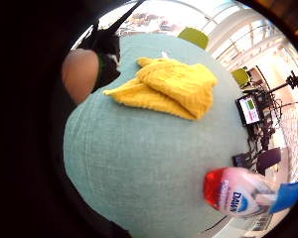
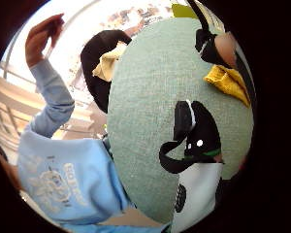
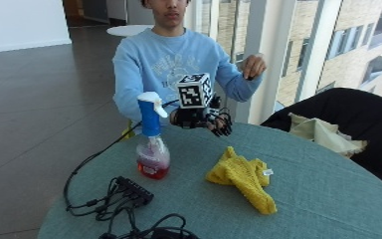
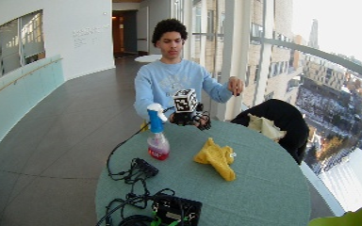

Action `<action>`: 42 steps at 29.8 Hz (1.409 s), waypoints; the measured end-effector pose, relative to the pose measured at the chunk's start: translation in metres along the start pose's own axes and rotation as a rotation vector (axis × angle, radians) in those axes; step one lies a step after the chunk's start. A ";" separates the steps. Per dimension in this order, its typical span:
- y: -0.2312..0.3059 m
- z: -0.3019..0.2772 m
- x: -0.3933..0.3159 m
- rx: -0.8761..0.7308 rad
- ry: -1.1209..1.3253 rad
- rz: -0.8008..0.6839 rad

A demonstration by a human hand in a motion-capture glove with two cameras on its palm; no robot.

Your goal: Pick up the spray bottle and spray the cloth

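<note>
A spray bottle (image 3: 151,144) with red liquid, a blue neck and a white trigger head stands upright on the round green table (image 3: 323,199); it also shows in the little finger side palm view (image 1: 237,192). A crumpled yellow cloth (image 3: 242,178) lies to its right near the table's middle (image 1: 169,87). My gloved right hand (image 3: 207,119) hovers above the table's far edge, behind and between bottle and cloth, fingers loosely hanging and holding nothing. The bare hand (image 3: 253,65) is raised by the window.
A black power strip with tangled cables (image 3: 128,196) lies at the table's front left. A dark chair with a black coat and a pale cloth (image 3: 330,132) stands at the right. Bare tablecloth stretches between bottle and cloth.
</note>
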State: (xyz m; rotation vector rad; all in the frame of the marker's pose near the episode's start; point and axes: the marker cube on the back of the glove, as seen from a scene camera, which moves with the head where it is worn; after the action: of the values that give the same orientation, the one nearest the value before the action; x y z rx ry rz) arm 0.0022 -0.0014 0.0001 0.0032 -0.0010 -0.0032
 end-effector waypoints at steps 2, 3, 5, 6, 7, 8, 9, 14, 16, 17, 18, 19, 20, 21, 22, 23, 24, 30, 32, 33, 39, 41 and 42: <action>-0.001 0.000 0.001 0.001 -0.002 0.003; -0.002 0.000 0.002 0.002 -0.005 0.007; -0.003 0.001 0.005 0.001 -0.013 0.017; -0.004 0.001 0.006 -0.001 -0.015 0.020; -0.004 0.000 0.007 -0.003 -0.015 0.022; -0.005 0.000 0.009 -0.006 -0.011 0.022; -0.005 0.000 0.010 -0.008 -0.006 0.022; -0.007 -0.002 0.013 -0.005 -0.011 0.040; -0.008 -0.001 0.014 -0.007 -0.014 0.047; -0.008 -0.001 0.015 -0.008 -0.014 0.049; -0.008 -0.001 0.016 -0.009 -0.013 0.049; -0.008 -0.001 0.016 -0.009 -0.013 0.049; -0.008 -0.002 0.017 -0.010 -0.013 0.049; -0.008 -0.002 0.017 -0.010 -0.014 0.050; -0.008 -0.003 0.018 -0.010 -0.015 0.051; -0.009 -0.004 0.019 -0.010 -0.015 0.055; -0.010 -0.005 0.020 -0.011 -0.016 0.059; -0.015 -0.007 0.028 -0.014 -0.034 0.100; -0.014 -0.007 0.030 -0.017 -0.042 0.114; -0.012 -0.008 0.030 -0.019 -0.047 0.118; 0.014 -0.018 0.034 -0.032 -0.058 0.130; 0.027 -0.025 0.036 -0.030 -0.066 0.140; 0.034 -0.029 0.037 -0.026 -0.071 0.144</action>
State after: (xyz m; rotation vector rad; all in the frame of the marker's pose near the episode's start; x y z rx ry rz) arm 0.0389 0.0330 -0.0292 -0.0235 -0.0721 0.1409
